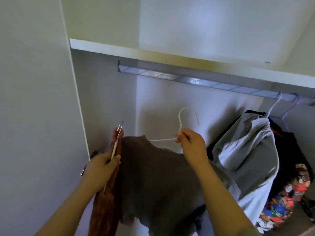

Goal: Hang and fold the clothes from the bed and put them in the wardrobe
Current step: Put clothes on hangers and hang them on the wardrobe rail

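- Taupe T-shirt (153,176): already on a white wire hanger (180,124), held up in the near middle of the wardrobe opening. Its hook is free in the air, below the rail and not yet on it.
- Right hand (190,142): I see it pinching the neck of the white wire hanger just under the hook, fingers curled tight round the wire.
- Rust-coloured garment (104,210): hangs at near left, touching the T-shirt's left edge, on a second hanger with a metal hook (116,142). This hook is also off the rail.
- Left hand (102,166): grips that second hanger's stem, fingers closed round it.
- Rail (196,80): a metal bar under the shelf (153,53), running from far left to right. Its left and middle lengths carry nothing.
- Grey garment (247,150): hung at the right end of the rail, with dark clothing (289,150) and a many-coloured patterned piece (286,198) beside and behind it. I count these as finished.
- Progress, in my judgement: several items are stored and two more are on hangers, needing only to be hooked on.
- Outstanding: folded items are not visible here, and the bed is out of view, so I cannot tell what remains there.
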The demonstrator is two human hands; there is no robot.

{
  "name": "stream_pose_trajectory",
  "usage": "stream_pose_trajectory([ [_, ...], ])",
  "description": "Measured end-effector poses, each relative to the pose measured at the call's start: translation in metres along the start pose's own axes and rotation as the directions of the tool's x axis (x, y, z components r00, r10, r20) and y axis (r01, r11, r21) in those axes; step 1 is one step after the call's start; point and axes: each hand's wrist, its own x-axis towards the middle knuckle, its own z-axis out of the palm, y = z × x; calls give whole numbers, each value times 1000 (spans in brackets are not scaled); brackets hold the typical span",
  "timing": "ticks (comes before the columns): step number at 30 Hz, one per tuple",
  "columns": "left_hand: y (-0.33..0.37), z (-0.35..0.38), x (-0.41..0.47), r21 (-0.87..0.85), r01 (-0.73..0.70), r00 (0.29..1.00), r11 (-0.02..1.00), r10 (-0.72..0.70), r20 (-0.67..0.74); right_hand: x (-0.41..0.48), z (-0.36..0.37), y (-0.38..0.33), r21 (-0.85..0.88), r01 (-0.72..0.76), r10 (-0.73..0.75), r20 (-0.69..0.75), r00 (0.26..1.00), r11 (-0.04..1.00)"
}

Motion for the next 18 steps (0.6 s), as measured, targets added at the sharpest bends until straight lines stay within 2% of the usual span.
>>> stream_pose_trajectory([
  [4, 7, -3, 2, -44, 48, 993, 998, -52, -101, 41, 6, 2, 48, 69, -73, 85, 994, 996],
  [8, 30, 5, 10, -12, 25, 984, 1000, -27, -177, 94, -3, 10, 77, 140, -150, 135, 979, 987],
  [18, 68, 38, 28, 45, 56, 961, 997, -42, -273, 177, -7, 42, 29, 293, -295, 139, 945, 956],
])
